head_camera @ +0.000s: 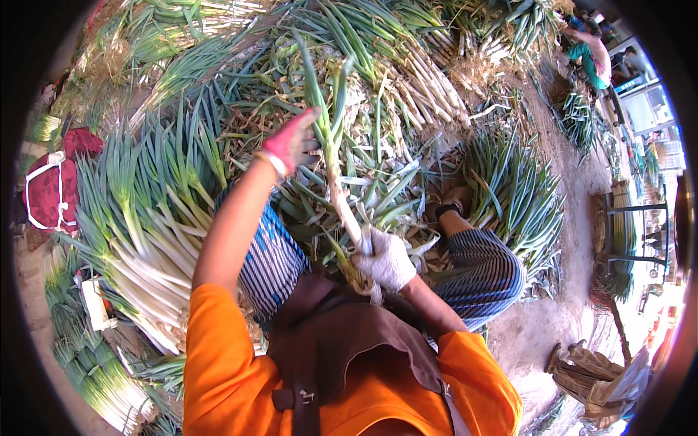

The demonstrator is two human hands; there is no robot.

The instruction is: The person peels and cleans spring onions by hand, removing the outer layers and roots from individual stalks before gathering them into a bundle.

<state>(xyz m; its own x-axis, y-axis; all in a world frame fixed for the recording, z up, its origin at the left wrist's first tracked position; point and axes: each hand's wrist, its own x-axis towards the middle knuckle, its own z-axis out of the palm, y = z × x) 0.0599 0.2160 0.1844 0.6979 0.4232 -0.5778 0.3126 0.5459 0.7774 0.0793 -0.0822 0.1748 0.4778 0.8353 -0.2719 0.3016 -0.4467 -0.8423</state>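
My right hand (386, 260), in a whitish knit glove, grips the lower stem of a long green onion (339, 196). The onion slants up and away from my lap, its green leaves at the far end. Loose outer leaves and roots hang by the gripping fingers. My left hand (292, 143), in a pink and greyish glove, is spread beside the upper stem; whether the fingertips touch it is unclear. Under the onion lies a heap of stripped leaves and peelings (381, 188) between my legs. To my left rests a pile of white-stemmed green onions (147, 256).
Unpeeled onions with brownish stems (431, 82) lie ahead. More onions (512, 191) lie beyond my right knee. Tied bundles (109, 381) and a dark red bag (53, 191) are at left. At far right are a metal-framed cart (638, 234) and a bending person (594, 57).
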